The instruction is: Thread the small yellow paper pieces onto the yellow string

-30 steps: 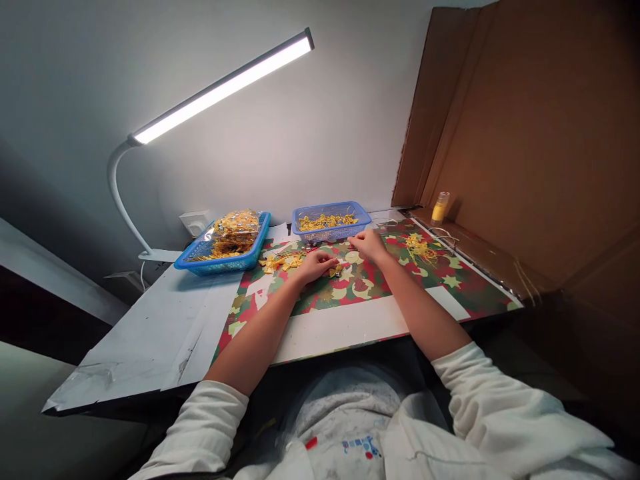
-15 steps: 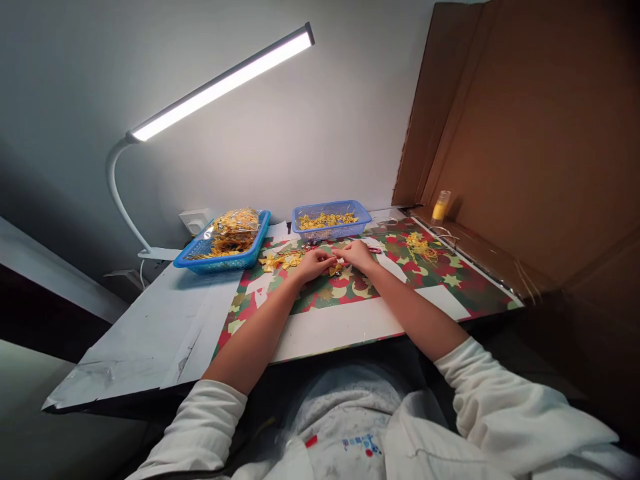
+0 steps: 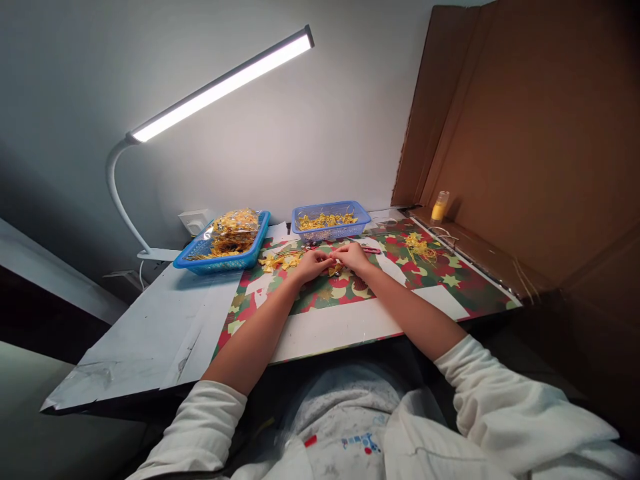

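My left hand [image 3: 313, 266] and my right hand [image 3: 352, 257] meet fingertip to fingertip over the patterned sheet. Both have their fingers closed in a pinch. Just below the fingertips is a small gold ribbon bow [image 3: 334, 270] with a shiny silvery bit on it; the left fingers appear to touch it. What the right fingers pinch is too small to make out. Several more gold bows [image 3: 280, 261] lie loose to the left of my left hand. Small dark, shiny beads or bells [image 3: 310, 246] sit just beyond the hands.
A blue basket [image 3: 220, 265] at the left holds gold bows and a clear bag. Behind my hands, a periwinkle basket [image 3: 331, 231] contains gold bows. Yellow cords [image 3: 420, 248] lie to the right, near a yellow-filled bottle [image 3: 439, 208]. A lit lamp [image 3: 225, 83] hangs above; cardboard [image 3: 525, 147] walls the right.
My right hand has shifted slightly left, its fingers still against the left hand's. The left hand and the bow beneath the fingers have barely moved.
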Tool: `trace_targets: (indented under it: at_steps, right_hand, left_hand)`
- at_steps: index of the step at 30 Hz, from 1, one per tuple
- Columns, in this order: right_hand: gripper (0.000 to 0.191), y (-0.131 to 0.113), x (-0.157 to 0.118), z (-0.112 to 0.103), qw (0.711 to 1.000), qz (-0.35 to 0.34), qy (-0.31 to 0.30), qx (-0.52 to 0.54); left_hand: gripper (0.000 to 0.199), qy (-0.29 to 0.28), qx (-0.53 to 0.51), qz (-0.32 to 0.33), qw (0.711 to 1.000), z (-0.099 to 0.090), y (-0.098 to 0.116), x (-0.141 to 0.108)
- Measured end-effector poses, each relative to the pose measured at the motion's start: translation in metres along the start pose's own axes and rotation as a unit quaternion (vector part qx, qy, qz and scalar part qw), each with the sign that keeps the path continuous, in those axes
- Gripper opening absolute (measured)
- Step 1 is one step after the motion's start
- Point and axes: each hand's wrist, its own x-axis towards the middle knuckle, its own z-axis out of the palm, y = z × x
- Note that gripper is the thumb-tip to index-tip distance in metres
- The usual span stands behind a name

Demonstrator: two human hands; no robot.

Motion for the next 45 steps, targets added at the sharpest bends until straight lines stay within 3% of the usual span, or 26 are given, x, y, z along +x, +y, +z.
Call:
trace_targets:
  at_steps: [5,13,19,30,37,45]
  right_hand:
    - [0.011,0.0005,0.0002,0.0010,1.000,0.006,0.002,0.018]
    - [0.011,0.0033,0.0012,0.0029,1.000,-0.009,0.002,0.020]
    - [0.011,0.0065,0.0035,0.0037,1.000,-0.006,0.005,-0.002]
    - [0.012,0.0022,0.0011,0.0005,1.000,-0.004,0.010,-0.011]
    - [0.013,0.0012,-0.0017,-0.0006,1.000,0.000,0.006,-0.017]
    - [0.014,0.0010,-0.0008,-0.0010,1.000,0.006,0.012,-0.014]
  left_hand:
    - [0.040,-0.021,0.005,-0.001,1.000,-0.0044,0.0004,-0.0010]
    - [0.036,0.015,0.007,-0.016,1.000,-0.0021,0.0064,-0.0032]
    - [0.036,-0.007,0.010,-0.030,0.999,-0.0006,0.0056,-0.0025]
    - [0.039,-0.009,0.065,0.031,0.997,0.0013,0.0005,-0.0018]
    - [0.035,0.009,0.024,0.015,1.000,0.0011,0.0020,-0.0041]
    - [0.039,-0.010,0.018,0.003,1.000,0.0021,0.0035,-0.0042]
